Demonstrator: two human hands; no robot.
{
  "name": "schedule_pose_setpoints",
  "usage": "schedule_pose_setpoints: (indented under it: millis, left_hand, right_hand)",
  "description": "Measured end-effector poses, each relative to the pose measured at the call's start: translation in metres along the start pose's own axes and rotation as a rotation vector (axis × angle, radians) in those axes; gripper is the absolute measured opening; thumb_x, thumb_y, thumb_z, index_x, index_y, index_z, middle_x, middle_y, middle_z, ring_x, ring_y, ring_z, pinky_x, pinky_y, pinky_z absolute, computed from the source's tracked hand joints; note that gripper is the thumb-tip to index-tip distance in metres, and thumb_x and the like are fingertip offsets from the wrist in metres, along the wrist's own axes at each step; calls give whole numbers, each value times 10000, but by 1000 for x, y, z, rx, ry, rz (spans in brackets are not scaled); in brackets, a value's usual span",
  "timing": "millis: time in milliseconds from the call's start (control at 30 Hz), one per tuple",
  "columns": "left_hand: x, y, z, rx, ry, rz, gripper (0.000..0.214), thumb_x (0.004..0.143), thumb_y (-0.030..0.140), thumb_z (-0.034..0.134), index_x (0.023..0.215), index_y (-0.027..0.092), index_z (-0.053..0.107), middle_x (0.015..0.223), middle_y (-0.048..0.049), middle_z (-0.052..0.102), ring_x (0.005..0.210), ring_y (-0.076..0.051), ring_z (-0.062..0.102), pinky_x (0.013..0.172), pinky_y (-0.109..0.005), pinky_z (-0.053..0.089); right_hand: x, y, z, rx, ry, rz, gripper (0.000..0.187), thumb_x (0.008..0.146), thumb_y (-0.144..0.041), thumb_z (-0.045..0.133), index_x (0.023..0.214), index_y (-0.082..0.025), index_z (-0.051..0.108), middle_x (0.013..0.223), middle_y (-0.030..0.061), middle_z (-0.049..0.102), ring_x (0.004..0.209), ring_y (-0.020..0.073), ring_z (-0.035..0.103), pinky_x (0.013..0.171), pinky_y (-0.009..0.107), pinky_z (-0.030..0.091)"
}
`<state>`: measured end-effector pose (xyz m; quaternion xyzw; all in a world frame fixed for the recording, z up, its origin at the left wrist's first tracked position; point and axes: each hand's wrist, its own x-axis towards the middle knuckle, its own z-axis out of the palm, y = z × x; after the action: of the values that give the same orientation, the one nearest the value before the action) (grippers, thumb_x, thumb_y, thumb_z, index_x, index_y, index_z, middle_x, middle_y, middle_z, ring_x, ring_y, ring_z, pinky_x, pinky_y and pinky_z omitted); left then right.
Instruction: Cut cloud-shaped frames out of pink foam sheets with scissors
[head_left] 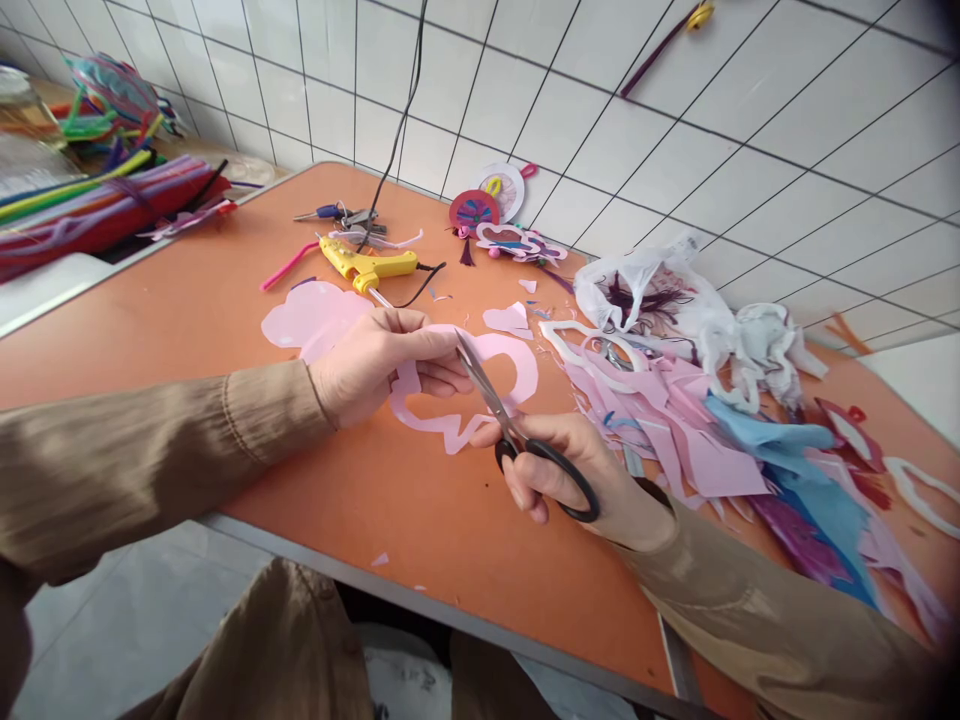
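Observation:
My left hand point(386, 360) pinches a pink felt-like cutout point(519, 362), a wavy ring with a large opening in its middle, held just above the table. Scissors point(486, 385) with black handles are in my right hand point(570, 465), my fingers through the loops. Their blades point up and left, with the tips at the edge of the ring beside my left thumb. Whether the blades are parted is hard to make out. Behind my left wrist lies a pink cloud-shaped piece point(319, 315). A small pink scrap point(508, 319) rests just beyond the ring.
A yellow glue gun point(367, 265) with a black cord and some keys point(360, 218) lie at the back. Finished-looking ornaments point(475, 210) lean by the tiled wall. Pink and blue scraps point(697, 440) and a plastic bag point(660, 285) cover the right. Pipe cleaners point(105, 210) are bundled far left.

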<state>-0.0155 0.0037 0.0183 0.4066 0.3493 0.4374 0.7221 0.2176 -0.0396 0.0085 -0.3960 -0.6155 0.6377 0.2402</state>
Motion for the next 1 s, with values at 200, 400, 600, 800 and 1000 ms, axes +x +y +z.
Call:
schedule_pose_setpoints:
  millis: [200,400,600,800,1000]
  left_hand:
    - [0,0,0,7,2,-12,258,719,300,897,695,103,733,758,-112,783,675,-186,754,738,-315,636]
    - [1,2,-2,15,-19,-31,262,733,316,894,740,96,752,775,-118,792,696,-199,766,726,-311,636]
    - [2,3,-4,21,-36,-33,271,730,312,907,744,89,753,785,-125,793,697,-202,769,721,-308,637]
    - [3,3,-6,27,-61,-26,266,739,316,909,773,91,772,794,-124,793,705,-200,765,708,-300,631]
    - [4,4,-7,18,-62,-43,250,731,290,918,763,91,770,789,-115,791,708,-196,767,656,-264,614]
  right_hand:
    - [0,0,0,-21,5,33,497,807,-647,742,942,-170,725,509,-56,564,389,75,480,453,210,413]
    - [-1,0,0,-24,16,30,525,798,-666,738,962,-168,737,499,-52,567,376,83,467,446,226,422]
    - [0,-2,0,-17,28,40,488,769,-605,800,955,-158,744,499,-49,568,377,80,463,431,215,397]
    - [0,-3,1,-21,35,48,508,754,-613,807,953,-150,746,486,-54,553,373,78,457,430,212,387]
    - [-1,-2,0,-29,32,37,508,773,-607,800,975,-144,748,488,-53,559,373,80,461,420,210,375]
